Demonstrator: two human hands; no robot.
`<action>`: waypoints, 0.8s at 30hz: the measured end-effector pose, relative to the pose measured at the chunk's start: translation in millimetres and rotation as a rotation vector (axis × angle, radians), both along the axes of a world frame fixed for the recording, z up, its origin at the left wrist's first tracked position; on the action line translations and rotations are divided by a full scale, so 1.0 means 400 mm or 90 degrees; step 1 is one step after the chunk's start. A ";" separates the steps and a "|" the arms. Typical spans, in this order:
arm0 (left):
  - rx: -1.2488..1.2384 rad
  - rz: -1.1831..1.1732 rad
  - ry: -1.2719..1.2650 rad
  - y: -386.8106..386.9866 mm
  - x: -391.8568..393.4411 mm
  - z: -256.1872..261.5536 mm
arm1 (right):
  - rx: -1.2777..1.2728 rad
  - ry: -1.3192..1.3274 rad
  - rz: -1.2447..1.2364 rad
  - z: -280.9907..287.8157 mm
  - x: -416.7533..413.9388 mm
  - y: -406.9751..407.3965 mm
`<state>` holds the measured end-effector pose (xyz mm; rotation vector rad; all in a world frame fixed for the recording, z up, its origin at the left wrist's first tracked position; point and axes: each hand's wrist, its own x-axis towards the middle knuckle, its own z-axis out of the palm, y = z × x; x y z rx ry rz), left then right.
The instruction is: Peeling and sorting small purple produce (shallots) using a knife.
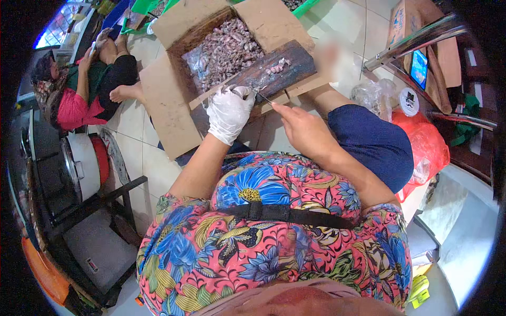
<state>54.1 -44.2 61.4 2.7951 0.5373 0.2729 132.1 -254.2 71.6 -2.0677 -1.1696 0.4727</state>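
Observation:
My left hand (231, 112), in a thin white glove, rests at the near edge of a dark wooden board (292, 59). Its fingertips pinch a small pale piece (259, 89), mostly hidden, that looks like dried squid. My bare right hand (304, 126) grips a slim knife (265, 97), whose tip meets the piece beside the gloved fingers. Farther up the board lie some pinkish-white squid pieces (278, 67). The board spans an open cardboard box (174, 91), which holds a heap of small dried squid (233, 47) and a clear plastic bag (196, 65).
Another person (79, 87) sits on the tiled floor at left, holding a phone. Green trays (138, 8) stand beyond the box. To the right are a metal tube frame (411, 43), a lidded cup (408, 101) and a red plastic bag (425, 142). A white pot (84, 166) stands at left.

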 end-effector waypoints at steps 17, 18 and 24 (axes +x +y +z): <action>-0.183 0.064 -0.090 0.001 -0.004 0.010 | 0.080 -0.008 -0.055 -0.040 0.035 0.001; -0.181 0.066 -0.088 0.012 -0.010 0.001 | 0.066 0.000 -0.050 -0.038 0.033 0.002; -0.404 0.127 -0.168 0.061 -0.043 0.041 | 0.039 0.061 0.031 -0.025 0.013 0.004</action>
